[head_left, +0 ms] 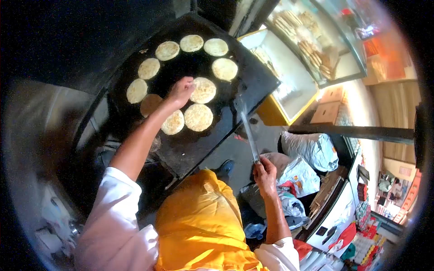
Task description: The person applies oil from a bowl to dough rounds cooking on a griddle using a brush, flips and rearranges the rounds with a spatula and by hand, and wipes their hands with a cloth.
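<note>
From where I sit, I see my left hand over the dark griddle, its fingers curled in at the near edge of a pale, brown-flecked flatbread. That bread lies flat on the griddle at the hand's 3 o'clock; I can't tell whether the fingers pinch its edge or only touch it. My right hand is closed around the handle end of a long metal turner, which slants up toward 11 o'clock, its broad far end over the griddle's edge.

Taking the griddle's middle as my clock, pale rounds run from 9 o'clock over 12 to 3 o'clock, spaced apart. Another speckled round sits at 5 o'clock, just below the one by my left hand, and a further one at 7 o'clock, partly behind my forearm. A darker brown round shows at 8 o'clock, also partly covered by the arm.

At 2 o'clock in my view stands a yellow-rimmed bin with a white inside, and beyond it a glass case with stacked flat pieces. Plastic bags lie at 4 o'clock, and a yellow apron fills 6 o'clock.
</note>
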A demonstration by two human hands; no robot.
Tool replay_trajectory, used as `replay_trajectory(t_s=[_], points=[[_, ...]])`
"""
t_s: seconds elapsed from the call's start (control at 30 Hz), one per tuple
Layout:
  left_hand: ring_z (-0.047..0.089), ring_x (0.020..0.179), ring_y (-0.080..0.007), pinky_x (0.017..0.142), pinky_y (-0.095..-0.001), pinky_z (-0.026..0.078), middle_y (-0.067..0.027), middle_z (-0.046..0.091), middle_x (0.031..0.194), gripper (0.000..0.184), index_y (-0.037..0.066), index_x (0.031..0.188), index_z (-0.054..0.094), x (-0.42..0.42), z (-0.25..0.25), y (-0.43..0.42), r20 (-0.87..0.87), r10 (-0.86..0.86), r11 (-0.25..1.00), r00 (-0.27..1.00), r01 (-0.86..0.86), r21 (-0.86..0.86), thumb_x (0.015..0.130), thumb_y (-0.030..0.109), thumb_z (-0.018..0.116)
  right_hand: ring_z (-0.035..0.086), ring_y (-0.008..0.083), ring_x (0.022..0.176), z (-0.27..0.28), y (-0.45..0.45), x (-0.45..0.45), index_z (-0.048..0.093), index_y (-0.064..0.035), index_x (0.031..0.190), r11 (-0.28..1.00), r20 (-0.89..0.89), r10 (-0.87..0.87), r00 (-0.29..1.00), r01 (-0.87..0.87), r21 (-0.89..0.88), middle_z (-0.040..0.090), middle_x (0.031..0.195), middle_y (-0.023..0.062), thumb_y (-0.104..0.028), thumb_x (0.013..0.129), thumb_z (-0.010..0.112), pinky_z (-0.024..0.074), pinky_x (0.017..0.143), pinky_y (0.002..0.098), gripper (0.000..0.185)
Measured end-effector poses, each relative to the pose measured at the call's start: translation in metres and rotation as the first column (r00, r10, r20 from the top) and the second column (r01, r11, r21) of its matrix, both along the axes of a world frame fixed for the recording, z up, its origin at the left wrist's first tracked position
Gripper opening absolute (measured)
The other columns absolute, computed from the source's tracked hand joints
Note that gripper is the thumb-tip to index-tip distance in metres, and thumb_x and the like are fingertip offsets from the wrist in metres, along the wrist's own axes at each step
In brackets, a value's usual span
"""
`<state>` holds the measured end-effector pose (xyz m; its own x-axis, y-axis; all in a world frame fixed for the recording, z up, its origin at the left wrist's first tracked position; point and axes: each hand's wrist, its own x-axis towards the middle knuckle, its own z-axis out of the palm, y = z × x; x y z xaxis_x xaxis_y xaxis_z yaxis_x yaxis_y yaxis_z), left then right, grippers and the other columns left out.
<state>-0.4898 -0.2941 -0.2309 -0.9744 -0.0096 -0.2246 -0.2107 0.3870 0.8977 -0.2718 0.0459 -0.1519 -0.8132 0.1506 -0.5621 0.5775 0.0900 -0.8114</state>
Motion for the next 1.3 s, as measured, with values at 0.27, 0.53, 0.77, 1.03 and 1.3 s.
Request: replay_trajectory(t_s=[0.27, 0.53, 0.77, 1.03, 1.3], points=[[0.043, 0.127, -0.0347, 0.107, -0.0407, 0.034, -0.0212, 0.043, 0.139, 0.056, 0.006, 0.139, 0.038, -0.003, -0.022, 0.022, 0.098, 0.183, 0.954, 0.978, -0.152, -0.26, 0.089, 0.026, 0.055, 0.043, 0.0056, 0.059, -0.004, 0.054, -0.02, 0.056, 0.0054, 0.114, 0.988, 0.083, 0.067, 0.994, -0.054, -0.146, 0.049, 0.07, -0.0028, -0.01, 0.095, 0.051, 0.0351, 0.051, 0.021, 0.025], [0.063, 0.087, -0.02, 0.081, -0.0339, 0.048, -0.0113, 0.066, 0.094, 0.05, 0.006, 0.134, 0.044, 0.005, 0.013, 0.07, 0.125, 0.063, 0.956, 0.99, -0.023, -0.291, 0.088, 0.02, 0.059, 0.046, 0.0081, 0.063, -0.03, 0.139, -0.089, 0.056, 0.0076, 0.115, 0.956, -0.03, 0.288, 0.957, -0.289, -0.055, 0.052, 0.074, 0.0002, -0.004, 0.093, 0.05, 0.04, 0.056, 0.0244, 0.025], [0.055, 0.112, -0.0216, 0.096, -0.0356, 0.041, -0.0095, 0.057, 0.122, 0.053, 0.008, 0.135, 0.044, -0.004, 0.05, 0.079, 0.298, 0.375, 0.79, 0.878, -0.471, 0.393, 0.093, 0.039, 0.054, 0.047, 0.0087, 0.062, -0.031, 0.134, -0.163, 0.058, 0.0038, 0.1, 0.913, -0.221, 0.408, 0.886, -0.39, 0.124, 0.051, 0.068, 0.0006, -0.01, 0.095, 0.051, 0.0389, 0.057, 0.024, 0.017], [0.043, 0.125, -0.0214, 0.099, -0.0361, 0.037, -0.0091, 0.045, 0.138, 0.059, 0.01, 0.138, 0.041, -0.071, 0.043, 0.096, 0.287, 0.367, 0.863, 0.885, -0.439, 0.25, 0.092, 0.046, 0.051, 0.046, 0.0089, 0.061, -0.021, 0.108, -0.203, 0.061, 0.0046, 0.099, 0.885, -0.184, 0.458, 0.87, -0.427, 0.184, 0.053, 0.068, 0.0017, -0.012, 0.093, 0.049, 0.0364, 0.053, 0.0251, 0.021], [0.036, 0.133, -0.0218, 0.104, -0.0371, 0.034, -0.0089, 0.036, 0.145, 0.081, 0.013, 0.146, 0.028, -0.107, 0.018, 0.094, 0.38, 0.132, 0.943, 0.915, -0.235, 0.237, 0.087, 0.065, 0.046, 0.042, 0.0061, 0.051, 0.001, 0.075, -0.199, 0.061, -0.004, 0.101, 0.925, -0.037, 0.351, 0.936, -0.353, -0.142, 0.05, 0.065, -0.0016, -0.015, 0.093, 0.052, 0.0331, 0.046, 0.0207, 0.017]])
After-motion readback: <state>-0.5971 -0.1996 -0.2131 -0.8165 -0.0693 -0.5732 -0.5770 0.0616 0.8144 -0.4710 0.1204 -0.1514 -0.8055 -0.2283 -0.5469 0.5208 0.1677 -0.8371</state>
